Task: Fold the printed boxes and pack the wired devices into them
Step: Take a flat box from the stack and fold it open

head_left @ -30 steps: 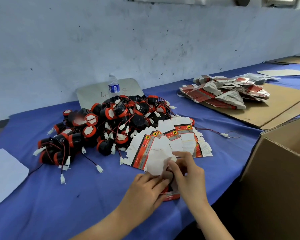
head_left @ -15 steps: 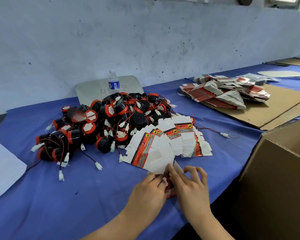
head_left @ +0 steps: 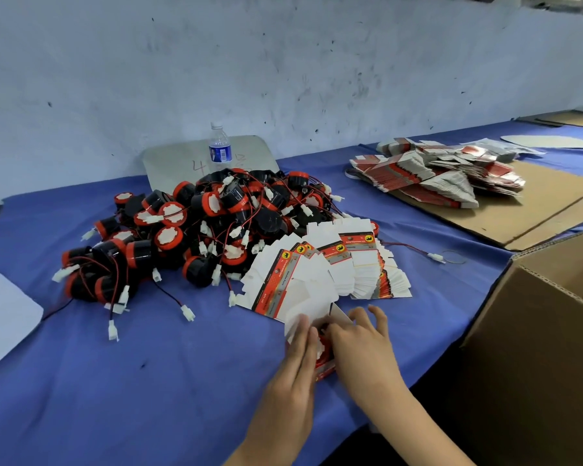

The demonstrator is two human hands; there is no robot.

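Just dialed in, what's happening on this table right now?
A person is folding a printed box on the blue cloth, near the table's front edge. The left hand presses flat against its side; the right hand works its flaps from the other side. Just behind lie a fan of flat boxes and a heap of wired devices. An open carton stands on the right. I can't tell whether a device is inside the box.

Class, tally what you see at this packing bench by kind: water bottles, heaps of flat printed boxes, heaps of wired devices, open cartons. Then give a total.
water bottle: 1
heaps of flat printed boxes: 2, the near heap and the far heap
heap of wired devices: 1
open carton: 1
Total: 5
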